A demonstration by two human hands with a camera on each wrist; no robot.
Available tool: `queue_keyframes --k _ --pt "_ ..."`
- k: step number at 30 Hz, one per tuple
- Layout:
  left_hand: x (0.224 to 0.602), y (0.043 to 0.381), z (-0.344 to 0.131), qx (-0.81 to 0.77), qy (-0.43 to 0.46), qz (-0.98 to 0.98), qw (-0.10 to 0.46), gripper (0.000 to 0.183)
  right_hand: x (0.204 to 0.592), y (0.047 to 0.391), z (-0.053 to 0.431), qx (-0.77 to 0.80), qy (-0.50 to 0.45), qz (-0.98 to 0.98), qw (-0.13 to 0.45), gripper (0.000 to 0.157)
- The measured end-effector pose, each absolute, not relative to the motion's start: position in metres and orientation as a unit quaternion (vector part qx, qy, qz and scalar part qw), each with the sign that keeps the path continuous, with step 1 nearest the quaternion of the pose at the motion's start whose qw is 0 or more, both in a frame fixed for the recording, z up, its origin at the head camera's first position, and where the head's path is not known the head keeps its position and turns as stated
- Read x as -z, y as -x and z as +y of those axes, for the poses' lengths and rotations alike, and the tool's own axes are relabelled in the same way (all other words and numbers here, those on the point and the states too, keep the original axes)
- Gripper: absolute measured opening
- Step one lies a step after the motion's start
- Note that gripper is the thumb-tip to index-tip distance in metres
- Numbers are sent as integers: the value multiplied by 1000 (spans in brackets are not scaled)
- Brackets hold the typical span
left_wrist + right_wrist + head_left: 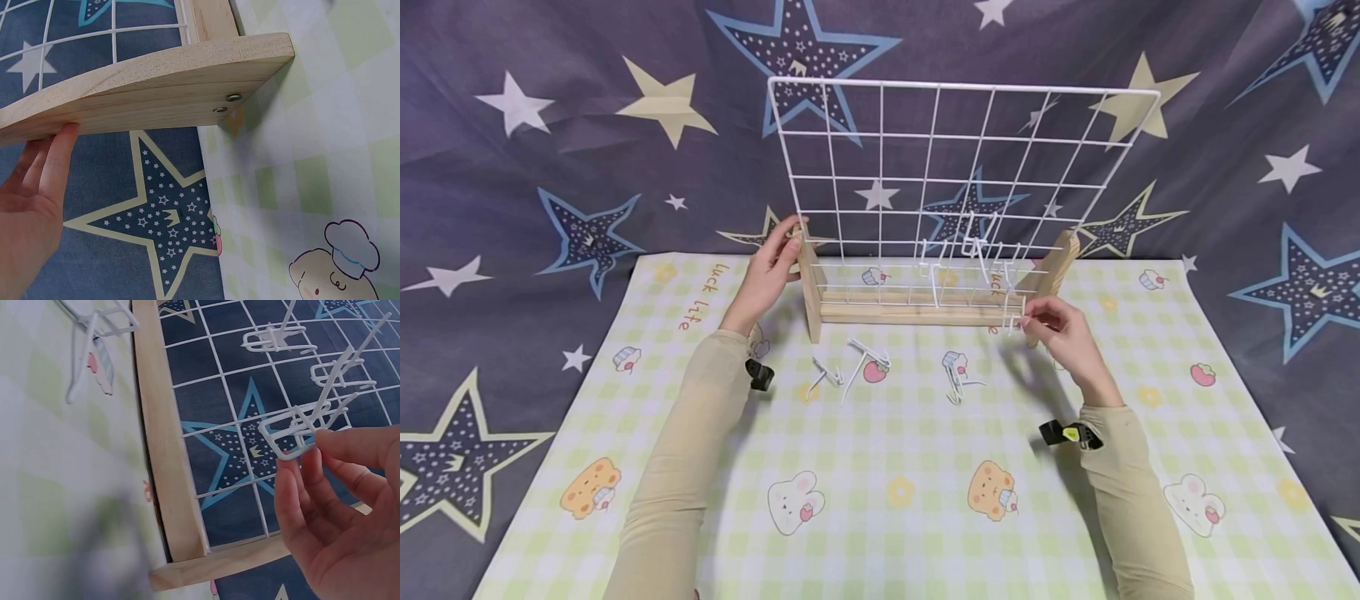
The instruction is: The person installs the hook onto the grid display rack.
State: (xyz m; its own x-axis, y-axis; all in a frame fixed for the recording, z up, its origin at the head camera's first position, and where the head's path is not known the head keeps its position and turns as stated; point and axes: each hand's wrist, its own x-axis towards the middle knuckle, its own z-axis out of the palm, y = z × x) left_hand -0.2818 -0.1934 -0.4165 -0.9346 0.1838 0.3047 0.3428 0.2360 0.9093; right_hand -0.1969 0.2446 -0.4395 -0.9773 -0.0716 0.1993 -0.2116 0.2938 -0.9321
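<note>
A white wire grid rack stands upright in a wooden stand. My left hand holds the upper end of the stand's left side piece; in the left wrist view several fingertips press on the outer face of that wood. Low at the right end of the grid, my right hand pinches a white wire hook between thumb and fingers. This hook overlaps the grid wires in the right wrist view. Other white hooks hang on the grid close by, their prongs sticking out.
On the checked tablecloth before the stand lie several loose white hooks: a small one, a longer one and one further right. A dark star-patterned cloth hangs behind the rack.
</note>
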Motion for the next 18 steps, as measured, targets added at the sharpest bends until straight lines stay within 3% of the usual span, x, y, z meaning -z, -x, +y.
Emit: queue_keyframes --k 10,18 --pt "390 263 -186 598 171 -782 51 43 404 192 235 -611 -105 -778 102 16" --pt "408 276 -191 604 165 -778 57 44 415 208 246 -624 -102 -767 112 12"
